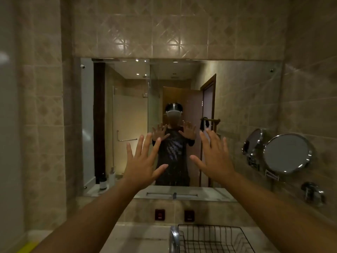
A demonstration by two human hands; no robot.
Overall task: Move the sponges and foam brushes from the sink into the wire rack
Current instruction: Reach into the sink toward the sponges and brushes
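Both my hands are raised in front of the wall mirror, palms forward and fingers spread. My left hand (143, 164) is left of centre and my right hand (214, 156) is right of centre; neither holds anything. The black wire rack (215, 238) sits on the counter at the bottom edge, between my forearms, and looks empty in the part that shows. No sponges or foam brushes are in view, and the sink basin lies below the frame.
A chrome faucet (174, 238) rises just left of the rack. A large mirror (237, 106) reflects a person with a headset. A round chrome shaving mirror (287, 154) juts from the right wall. Two small dark switches (160, 214) sit under the mirror.
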